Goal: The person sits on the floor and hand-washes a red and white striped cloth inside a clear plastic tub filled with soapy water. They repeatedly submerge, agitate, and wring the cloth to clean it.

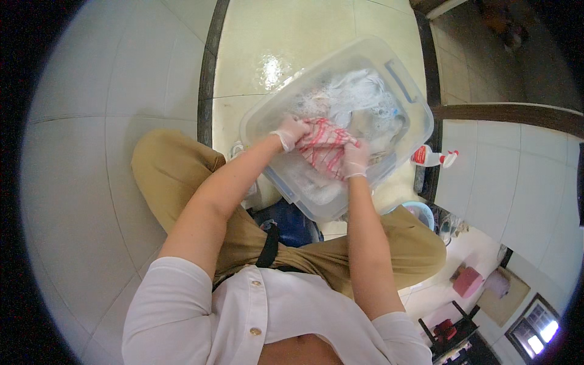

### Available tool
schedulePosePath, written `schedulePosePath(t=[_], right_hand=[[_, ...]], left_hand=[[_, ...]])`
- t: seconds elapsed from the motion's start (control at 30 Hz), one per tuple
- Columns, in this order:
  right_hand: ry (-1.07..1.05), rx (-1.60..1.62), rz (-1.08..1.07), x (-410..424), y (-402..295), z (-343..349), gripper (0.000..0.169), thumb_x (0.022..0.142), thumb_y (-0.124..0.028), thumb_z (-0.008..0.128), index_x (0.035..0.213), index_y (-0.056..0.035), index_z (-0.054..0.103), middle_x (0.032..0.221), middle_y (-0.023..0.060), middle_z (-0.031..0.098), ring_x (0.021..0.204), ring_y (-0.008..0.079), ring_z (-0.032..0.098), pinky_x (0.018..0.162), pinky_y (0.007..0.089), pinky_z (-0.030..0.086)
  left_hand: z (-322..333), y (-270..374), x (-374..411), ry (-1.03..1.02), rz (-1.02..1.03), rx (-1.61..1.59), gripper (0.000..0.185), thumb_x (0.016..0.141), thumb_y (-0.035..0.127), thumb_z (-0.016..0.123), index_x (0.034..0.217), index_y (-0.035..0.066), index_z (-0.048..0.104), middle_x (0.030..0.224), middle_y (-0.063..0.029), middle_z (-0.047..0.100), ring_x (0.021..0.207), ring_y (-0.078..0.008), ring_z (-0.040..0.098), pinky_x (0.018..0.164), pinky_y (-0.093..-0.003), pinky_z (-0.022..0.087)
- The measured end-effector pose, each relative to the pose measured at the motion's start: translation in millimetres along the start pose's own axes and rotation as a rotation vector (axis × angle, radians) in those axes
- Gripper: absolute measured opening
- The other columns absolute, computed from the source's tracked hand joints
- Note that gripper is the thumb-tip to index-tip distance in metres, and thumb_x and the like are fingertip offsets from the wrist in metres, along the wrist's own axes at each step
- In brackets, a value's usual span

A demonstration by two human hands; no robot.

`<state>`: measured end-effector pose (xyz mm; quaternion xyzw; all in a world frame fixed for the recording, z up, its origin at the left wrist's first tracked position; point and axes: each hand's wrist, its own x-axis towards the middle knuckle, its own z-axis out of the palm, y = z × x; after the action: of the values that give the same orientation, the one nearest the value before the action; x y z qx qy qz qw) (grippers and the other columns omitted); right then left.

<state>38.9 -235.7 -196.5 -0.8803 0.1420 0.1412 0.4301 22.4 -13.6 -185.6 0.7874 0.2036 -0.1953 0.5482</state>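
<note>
Both of my hands wear thin, see-through gloves and grip a wet cloth with red and white stripes. My left hand has the cloth's left edge, and my right hand has its right edge. The cloth hangs spread between them over a clear plastic storage tub with grey-blue handle clips. Inside the tub, soapy water with foam surrounds white fabric heaped towards the far side. How deep the water goes cannot be made out.
A white spray bottle with a red label lies right of the tub. A light-blue basin is partly behind my right knee. Something dark blue sits between my legs. Wet floor tile shines beyond the tub, and a dark border strip runs on the left.
</note>
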Motion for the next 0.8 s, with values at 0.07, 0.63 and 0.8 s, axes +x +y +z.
schedulePosePath(t=[0.07,0.63,0.8], right_hand=[[-0.009,-0.34,-0.346,-26,-17,28,0.022,0.076,-0.014,0.052,0.092,0.0004,0.056,0.078,0.0161,0.059,0.071,0.0278,0.056,0.065,0.0379,0.045],[0.13,0.24,-0.594,-106,-111,-1,0.01,0.077,-0.006,0.051,0.078,-0.0005,0.06,0.074,0.0127,0.059,0.061,0.0234,0.056,0.056,0.0302,0.044],[0.331,0.085,-0.613,-89,-104,-4,0.024,0.083,-0.018,0.046,0.078,0.0013,0.059,0.072,0.0208,0.058,0.066,0.0351,0.055,0.062,0.0401,0.042]], left_hand=[[18,-18,-6,0.138,-0.025,0.187,0.053,0.071,0.021,0.06,0.118,0.006,0.042,0.101,-0.0256,0.054,0.097,-0.0379,0.053,0.086,-0.0368,0.042],[28,57,-59,-0.585,-0.4,-1.142,0.029,0.086,0.033,0.043,0.088,0.009,0.059,0.085,-0.0074,0.062,0.067,-0.0189,0.06,0.054,-0.0318,0.049],[60,46,-56,-0.4,-0.377,-1.006,0.03,0.087,0.036,0.043,0.085,0.01,0.058,0.075,-0.0046,0.058,0.062,-0.017,0.054,0.055,-0.0325,0.045]])
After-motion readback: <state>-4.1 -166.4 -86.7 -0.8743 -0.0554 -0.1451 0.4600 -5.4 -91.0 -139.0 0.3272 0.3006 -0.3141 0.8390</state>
